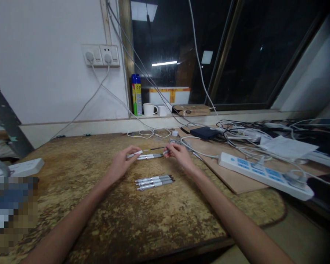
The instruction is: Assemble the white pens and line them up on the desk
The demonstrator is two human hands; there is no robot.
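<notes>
My left hand [123, 161] pinches the left end of a white pen barrel [134, 153] from which a thin dark refill [156, 149] sticks out to the right. My right hand [178, 153] has its fingers closed around the right end of that refill and of a second white-and-grey pen [150, 157] lying just below it. Both hands hover over the worn wooden table [126, 216]. Nearer to me, three more white-and-grey pens [154, 181] lie side by side on the table.
A white power strip [261, 175] lies on a wooden board [236, 179] to the right, with tangled cables [236, 130] and papers behind it. A spray can [136, 94] and mugs [150, 109] stand on the sill. A white box [26, 167] sits at left.
</notes>
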